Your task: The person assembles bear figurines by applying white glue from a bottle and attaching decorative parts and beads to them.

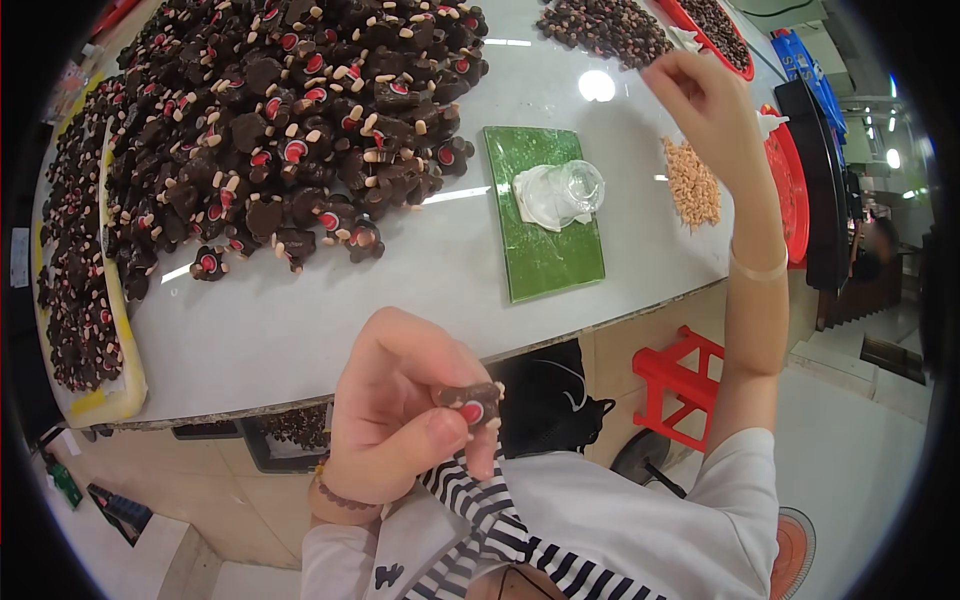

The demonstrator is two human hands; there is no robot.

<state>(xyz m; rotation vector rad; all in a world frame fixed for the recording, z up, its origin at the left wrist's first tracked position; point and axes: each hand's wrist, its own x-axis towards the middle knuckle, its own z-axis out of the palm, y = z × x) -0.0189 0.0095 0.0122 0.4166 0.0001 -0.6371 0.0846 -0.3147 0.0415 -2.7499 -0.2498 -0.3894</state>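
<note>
Small dark brown toy piece (pixel 468 403), light and rigid, pinched in left hand (pixel 400 410); right hand (pixel 700 100) reaches, loosely curled and empty, toward one o'clock.

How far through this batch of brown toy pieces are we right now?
Done: a large heap of brown pieces with red and beige parts covers the table. In hand: left hand holds one piece; right hand reaches above the beige pegs. Left: that peg pile.

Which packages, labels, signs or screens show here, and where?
Clear plastic cup: lying on white paper on the green board, table centre-right.
White label: far left edge, small upright rectangle; print too small to tell.
Blue sheet with markings: top right, beside the red trays.
No screens visible.
</note>
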